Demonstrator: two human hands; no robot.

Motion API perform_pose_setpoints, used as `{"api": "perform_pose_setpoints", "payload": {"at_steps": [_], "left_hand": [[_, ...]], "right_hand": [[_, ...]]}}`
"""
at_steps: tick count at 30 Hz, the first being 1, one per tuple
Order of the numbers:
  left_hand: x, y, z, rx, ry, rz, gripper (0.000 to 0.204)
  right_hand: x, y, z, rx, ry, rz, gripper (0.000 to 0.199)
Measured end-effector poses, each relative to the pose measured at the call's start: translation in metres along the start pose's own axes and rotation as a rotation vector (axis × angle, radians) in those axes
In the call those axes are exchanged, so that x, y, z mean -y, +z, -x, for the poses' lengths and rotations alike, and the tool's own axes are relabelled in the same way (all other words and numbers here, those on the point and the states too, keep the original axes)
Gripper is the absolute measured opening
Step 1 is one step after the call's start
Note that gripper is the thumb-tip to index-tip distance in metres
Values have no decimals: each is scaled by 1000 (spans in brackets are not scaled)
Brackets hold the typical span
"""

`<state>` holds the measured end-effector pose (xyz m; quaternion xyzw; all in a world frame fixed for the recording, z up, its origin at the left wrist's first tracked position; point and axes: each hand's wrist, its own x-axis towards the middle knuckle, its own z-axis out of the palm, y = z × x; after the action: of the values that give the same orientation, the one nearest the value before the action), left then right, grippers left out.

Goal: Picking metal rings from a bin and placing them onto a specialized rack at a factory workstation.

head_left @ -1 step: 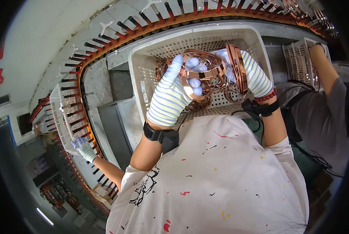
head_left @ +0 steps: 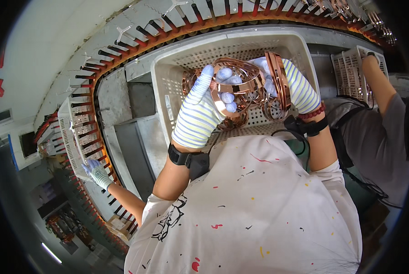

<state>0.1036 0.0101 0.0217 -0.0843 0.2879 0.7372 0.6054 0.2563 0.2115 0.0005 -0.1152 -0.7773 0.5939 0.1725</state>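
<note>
Both my hands are in striped, blue-tipped gloves over a pale plastic basket (head_left: pixel 156 91) with perforated walls. My left hand (head_left: pixel 194 119) is closed around shiny copper-coloured metal rings (head_left: pixel 249 86), its fingertips curled through them and the thumb on the near-left side. On the right, my right hand (head_left: pixel 300 90) grips an upright bunch of similar copper-coloured rings (head_left: pixel 282 82); its palm and part of its fingers are hidden behind them. Further loose rings (head_left: pixel 274 112) lie in the basket beneath both hands.
A curved conveyor (head_left: pixel 96 86) with black-and-red upright rods runs along the far and left sides. At left, another person's gloved hand (head_left: pixel 98 172) is beside a white basket (head_left: pixel 72 137). Right, a second person's arm (head_left: pixel 378 80) reaches to a smaller basket (head_left: pixel 346 68).
The conveyor rods along the far side have shifted slightly left. My hands and the rings they hold look unmoved.
</note>
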Motion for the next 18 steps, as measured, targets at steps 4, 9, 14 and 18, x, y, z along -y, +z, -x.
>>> {"api": "perform_pose_setpoints", "payload": {"at_steps": [4,9,14,18], "left_hand": [[-2,-15,16,74,124,-4,37],[-27,-39,39,39,286,114,33],[-37,-50,56,43,416,260,30],[-29,-55,71,-82,505,365,30]], "right_hand": [[-62,-52,-31,153,109,363,31],[-57,-83,-152,-287,313,253,48],[-39,-89,-286,-109,-23,790,54],[5,-35,-313,278,367,753,58]]}}
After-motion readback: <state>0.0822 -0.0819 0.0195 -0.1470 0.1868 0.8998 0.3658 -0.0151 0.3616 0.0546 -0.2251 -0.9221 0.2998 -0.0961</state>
